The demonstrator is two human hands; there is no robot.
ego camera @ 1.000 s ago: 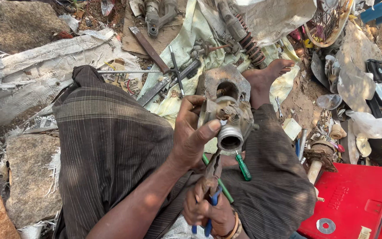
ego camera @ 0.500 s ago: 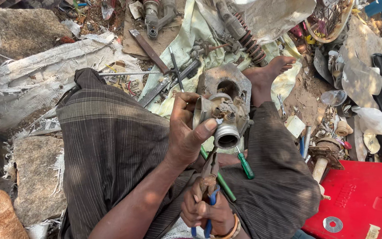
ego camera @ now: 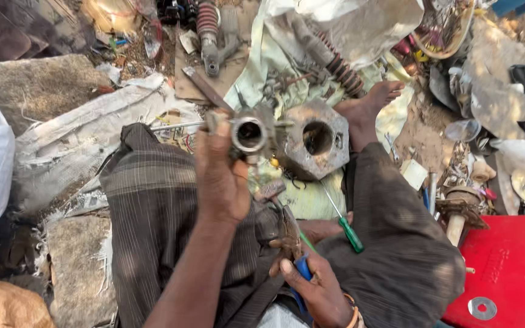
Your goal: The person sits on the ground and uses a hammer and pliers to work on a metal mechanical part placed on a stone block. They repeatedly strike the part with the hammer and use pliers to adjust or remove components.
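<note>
My left hand [ego camera: 221, 173] grips a grey metal carburetor-like part [ego camera: 249, 135] and holds it up with its round bore facing the camera. My right hand [ego camera: 318, 290] rests low over my lap, closed on blue-handled pliers [ego camera: 291, 240] whose rusty jaws point up. A hexagonal metal block with a round hole [ego camera: 316, 143] lies on the pale cloth beside my bare foot [ego camera: 369, 106]. A green-handled screwdriver [ego camera: 346, 223] lies on my lap between my legs.
Shock absorbers with springs [ego camera: 335, 61] and loose tools lie on the cloth ahead. A red metal box [ego camera: 505, 273] with a washer on it stands at the lower right. Stones [ego camera: 31, 85] and sacking sit at the left, scrap clutter at the right.
My left hand lifted the metal part off the hexagonal block and moved it up and left, baring the block's hole. My right hand with the pliers stayed low.
</note>
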